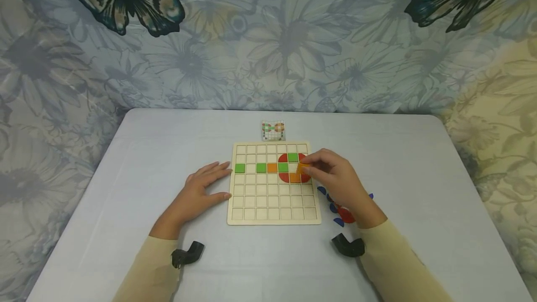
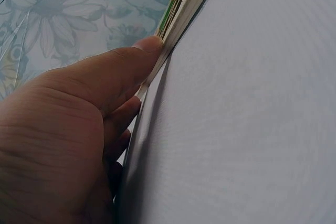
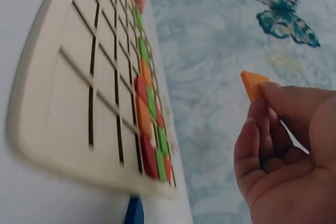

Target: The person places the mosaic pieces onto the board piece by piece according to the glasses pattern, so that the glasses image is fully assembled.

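My right hand (image 1: 339, 178) pinches an orange square tile (image 3: 254, 83) between thumb and fingertips, above the right part of a pale gridded board (image 1: 272, 202). Below that tile, red rounded corner pieces (image 1: 283, 177), a green tile (image 1: 292, 157) and an orange tile (image 1: 295, 178) surround a bare cell. More green tiles (image 1: 240, 168) and an orange tile (image 1: 272, 168) lie along one row to the left. With fingers extended, my left hand (image 1: 197, 195) rests at the board's left edge, its thumb (image 2: 149, 45) touching the rim.
A small pattern card (image 1: 273, 131) lies behind the board on the white-covered table (image 1: 126, 264). Beside the board's right edge, partly under my right hand, are loose blue pieces (image 1: 338, 222) and red pieces (image 1: 346, 216). A floral cloth (image 1: 293, 36) hangs behind.
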A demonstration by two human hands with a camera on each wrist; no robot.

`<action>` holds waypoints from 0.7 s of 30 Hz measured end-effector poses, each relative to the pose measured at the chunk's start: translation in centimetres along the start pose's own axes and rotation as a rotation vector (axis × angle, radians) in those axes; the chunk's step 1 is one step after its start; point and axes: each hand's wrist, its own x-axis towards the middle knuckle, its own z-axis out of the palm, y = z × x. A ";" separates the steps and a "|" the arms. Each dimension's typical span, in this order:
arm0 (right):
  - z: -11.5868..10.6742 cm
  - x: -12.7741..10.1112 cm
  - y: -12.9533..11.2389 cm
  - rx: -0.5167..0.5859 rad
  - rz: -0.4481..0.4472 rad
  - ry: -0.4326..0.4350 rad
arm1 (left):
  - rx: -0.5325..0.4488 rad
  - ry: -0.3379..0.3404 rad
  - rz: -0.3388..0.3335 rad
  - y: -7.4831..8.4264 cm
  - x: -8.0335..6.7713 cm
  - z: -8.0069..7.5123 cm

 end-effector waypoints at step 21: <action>7.6 8.3 -1.5 -0.134 0.064 -0.185 | -0.007 -0.006 -0.007 0.3 0.1 -0.1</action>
